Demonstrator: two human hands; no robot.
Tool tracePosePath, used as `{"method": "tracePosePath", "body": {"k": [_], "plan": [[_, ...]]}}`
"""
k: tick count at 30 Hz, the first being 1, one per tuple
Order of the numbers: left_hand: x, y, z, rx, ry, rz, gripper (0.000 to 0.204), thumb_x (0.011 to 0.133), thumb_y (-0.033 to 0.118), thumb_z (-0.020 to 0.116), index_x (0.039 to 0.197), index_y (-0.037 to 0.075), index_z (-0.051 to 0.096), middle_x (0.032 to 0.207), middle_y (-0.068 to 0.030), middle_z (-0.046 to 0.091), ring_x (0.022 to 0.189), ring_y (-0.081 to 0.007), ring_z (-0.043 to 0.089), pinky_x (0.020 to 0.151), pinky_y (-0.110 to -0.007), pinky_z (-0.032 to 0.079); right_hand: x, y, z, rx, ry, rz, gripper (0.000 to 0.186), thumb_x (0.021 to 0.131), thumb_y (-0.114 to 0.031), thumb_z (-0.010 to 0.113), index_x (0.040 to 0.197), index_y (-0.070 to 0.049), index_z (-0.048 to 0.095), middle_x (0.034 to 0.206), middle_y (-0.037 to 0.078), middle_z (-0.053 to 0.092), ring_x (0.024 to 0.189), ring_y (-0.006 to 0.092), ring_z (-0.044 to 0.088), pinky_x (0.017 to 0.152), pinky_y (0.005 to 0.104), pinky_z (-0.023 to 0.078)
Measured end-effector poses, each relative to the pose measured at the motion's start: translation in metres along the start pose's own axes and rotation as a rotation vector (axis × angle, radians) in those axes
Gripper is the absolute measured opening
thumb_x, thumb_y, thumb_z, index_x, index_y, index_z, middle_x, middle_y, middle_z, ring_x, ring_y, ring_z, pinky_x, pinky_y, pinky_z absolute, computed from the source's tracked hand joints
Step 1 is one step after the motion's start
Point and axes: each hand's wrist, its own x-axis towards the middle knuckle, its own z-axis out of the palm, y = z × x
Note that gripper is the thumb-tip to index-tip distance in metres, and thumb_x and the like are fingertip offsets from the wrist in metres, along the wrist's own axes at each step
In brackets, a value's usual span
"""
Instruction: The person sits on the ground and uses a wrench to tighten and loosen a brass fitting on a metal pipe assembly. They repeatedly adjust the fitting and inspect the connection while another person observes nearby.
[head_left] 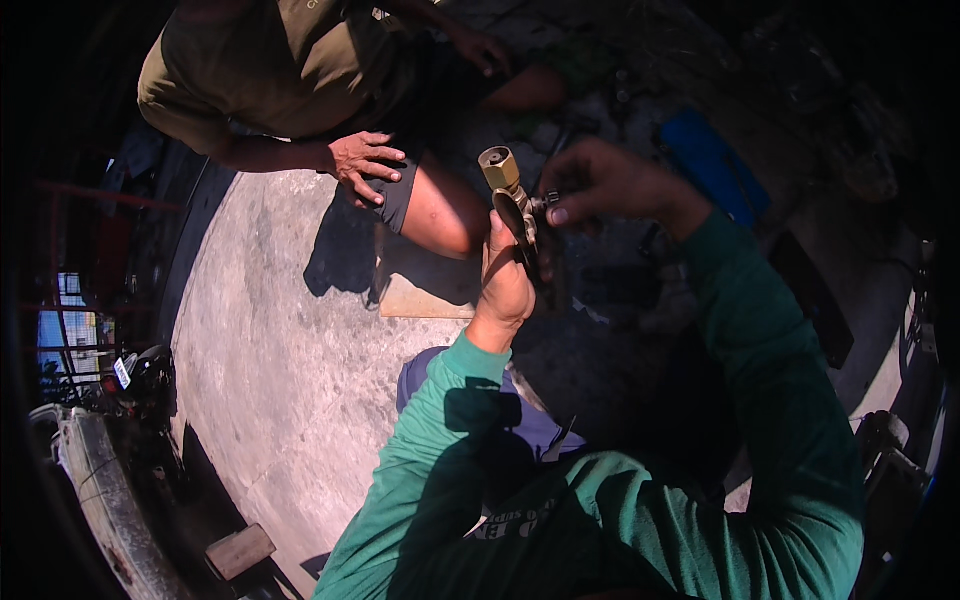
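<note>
My left hand (pixel 507 285) is wrapped round a brass valve fitting (pixel 500 168), holding it up in front of me. A large hexagonal brass nut forms its top end, and a dark round disc, seen nearly edge-on, sits by my thumb. My right hand (pixel 605 185), in shadow, has its thumb and fingers closed on a small dark knob (pixel 549 200) at the fitting's right side. The lower part of the fitting is partly hidden by my left hand and the shade.
Across from me sits a person in an olive shirt (pixel 300 70), one hand (pixel 365 165) on a knee. A blue case (pixel 712 165) lies at the back right. A wooden block (pixel 240 551) and a long weathered metal piece (pixel 100 490) are at the lower left, on or beside the concrete floor (pixel 255 330).
</note>
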Motion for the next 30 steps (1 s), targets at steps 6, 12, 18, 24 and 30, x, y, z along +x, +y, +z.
{"method": "tracePosePath", "body": {"k": [6,12,18,24,30], "plan": [[-0.002,-0.008,-0.008,-0.085,-0.067,-0.004,0.064,0.099,0.069,0.037,0.122,0.013,0.055,0.094,-0.0011,0.058,0.071,-0.0141,0.055,0.055,-0.029,0.045,-0.006,-0.011,0.005,-0.053,-0.033,-0.029,0.026,0.082,-0.014,0.083,0.099,-0.002,0.068,0.081,0.002,0.07,0.068,0.0096,0.066,0.061,0.0258,0.052],[-0.004,-0.011,-0.02,-0.092,-0.181,-0.047,0.065,0.095,0.068,0.049,0.128,0.011,0.053,0.109,-0.0044,0.06,0.094,-0.0167,0.058,0.077,-0.033,0.049,-0.007,-0.006,0.007,-0.017,-0.047,-0.065,0.029,0.08,-0.009,0.083,0.103,0.0,0.067,0.085,0.003,0.071,0.076,0.0096,0.067,0.065,0.0265,0.053],[-0.008,0.004,-0.003,0.173,-0.161,0.018,0.053,0.088,0.046,0.072,0.115,0.003,0.061,0.096,-0.0022,0.06,0.086,-0.0123,0.055,0.076,-0.028,0.046,-0.009,0.002,0.001,-0.055,-0.123,-0.155,0.032,0.079,-0.002,0.08,0.108,0.001,0.066,0.087,0.005,0.072,0.077,0.011,0.068,0.065,0.0275,0.054],[-0.009,0.021,0.016,0.541,-0.24,0.077,0.04,0.082,0.033,0.078,0.1,-0.002,0.071,0.077,-0.0018,0.064,0.074,-0.0113,0.057,0.068,-0.027,0.045,-0.012,0.006,-0.01,-0.034,-0.28,-0.056,0.032,0.078,-0.001,0.079,0.108,0.0,0.067,0.085,0.006,0.071,0.071,0.0122,0.068,0.059,0.0271,0.054],[-0.009,0.007,0.01,0.844,-0.245,0.19,0.033,0.071,0.015,0.087,0.09,-0.001,0.065,0.072,-0.0129,0.063,0.064,-0.0277,0.061,0.063,-0.035,0.047,-0.017,0.0,-0.015,-0.075,-0.385,-0.014,0.025,0.083,-0.006,0.077,0.106,0.001,0.068,0.085,0.006,0.072,0.069,0.0129,0.068,0.06,0.0274,0.054]]}}
